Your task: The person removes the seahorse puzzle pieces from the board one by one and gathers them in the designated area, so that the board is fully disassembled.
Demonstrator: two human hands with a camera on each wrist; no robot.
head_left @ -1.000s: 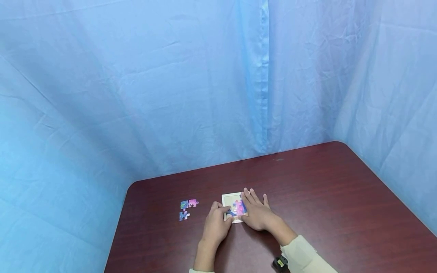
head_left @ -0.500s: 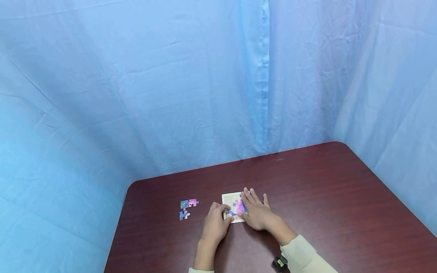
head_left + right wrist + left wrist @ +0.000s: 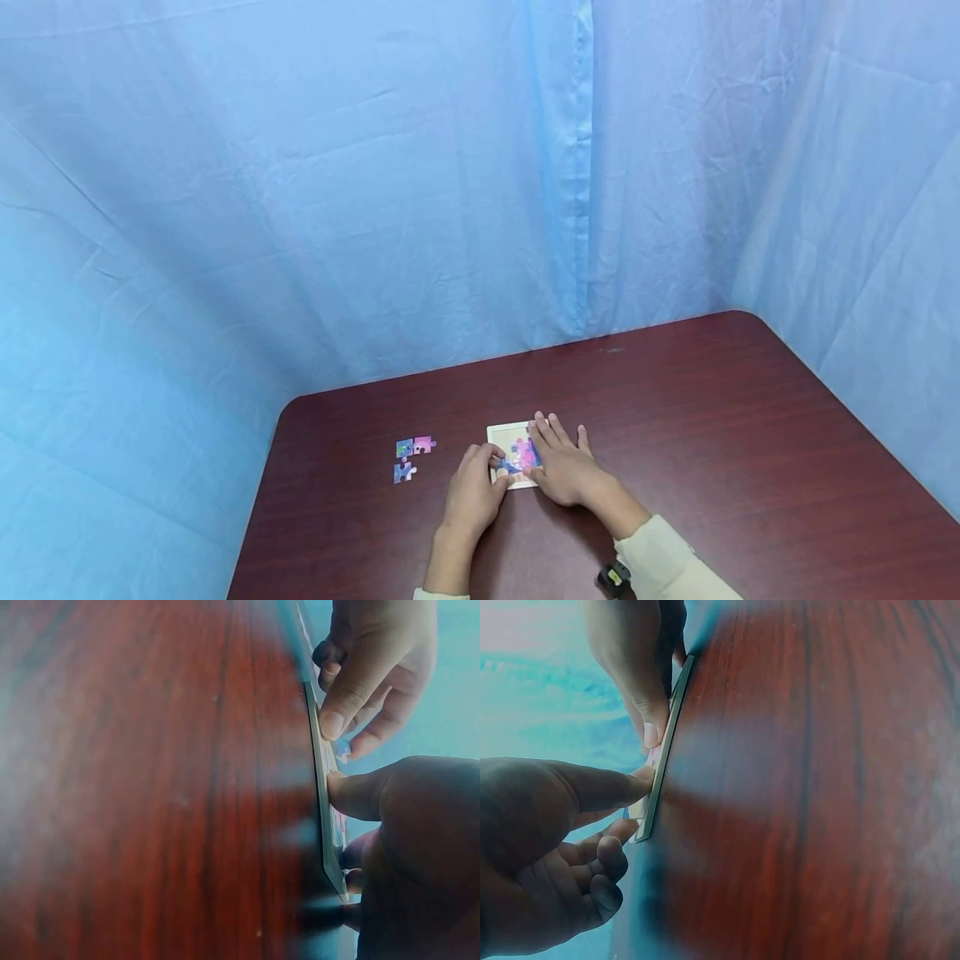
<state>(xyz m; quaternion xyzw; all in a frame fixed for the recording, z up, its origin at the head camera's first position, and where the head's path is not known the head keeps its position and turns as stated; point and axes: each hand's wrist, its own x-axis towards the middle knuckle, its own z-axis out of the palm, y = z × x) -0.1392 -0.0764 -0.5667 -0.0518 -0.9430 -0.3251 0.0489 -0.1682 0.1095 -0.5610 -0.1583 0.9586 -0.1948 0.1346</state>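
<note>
A small square jigsaw puzzle in a pale tray [image 3: 510, 427] lies flat on the table. Pink and blue pieces [image 3: 523, 454] sit inside it; a bare patch shows at its upper left. At the tray's lower left corner my left hand [image 3: 471, 493] pinches a puzzle piece [image 3: 343, 748] between thumb and finger, mostly hidden by the fingers. My right hand [image 3: 567, 472] rests with straight, spread fingers over the tray's right side and covers that part. Its thumb touches the tray's near part.
Left of the tray lie loose jigsaw pieces: a blue-green one [image 3: 405, 449], a pink one [image 3: 423, 446] and a blue one [image 3: 403, 473]. The dark red table [image 3: 675, 400] has a back edge against blue curtains [image 3: 450, 208].
The left fingers have shifted slightly at the tray's lower left corner, the index finger drawing up a little. The right hand and the loose pieces stay where they were.
</note>
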